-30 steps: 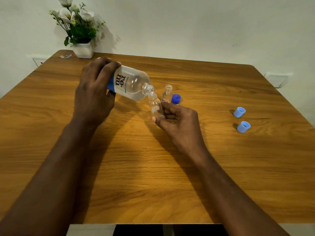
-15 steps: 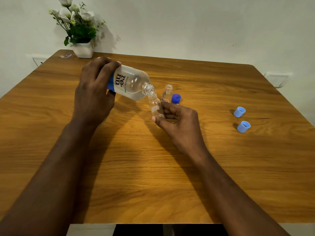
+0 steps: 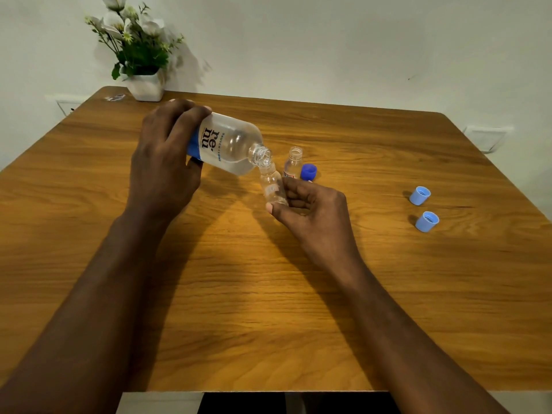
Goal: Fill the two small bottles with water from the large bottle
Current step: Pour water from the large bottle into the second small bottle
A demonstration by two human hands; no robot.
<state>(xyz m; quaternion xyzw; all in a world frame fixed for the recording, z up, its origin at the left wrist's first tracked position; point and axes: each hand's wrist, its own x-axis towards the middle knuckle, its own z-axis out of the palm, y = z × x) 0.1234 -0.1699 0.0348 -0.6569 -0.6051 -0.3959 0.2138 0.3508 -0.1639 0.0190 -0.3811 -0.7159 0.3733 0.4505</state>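
Left hand (image 3: 167,162) wraps round the big bottle (image 3: 230,144), tipped low, its mouth right at the lip of the small bottle (image 3: 271,186). Right hand (image 3: 313,210) pinches that one between thumb and curled fingers, leaning it into the pour above the table (image 3: 268,309). Second small bottle (image 3: 293,162) stands open just behind, beside a blue cap (image 3: 308,172). Water level? Too clear to tell. Best play, I'd say: mouths together, gentle tilt, thin stream, level off before the neck floods.
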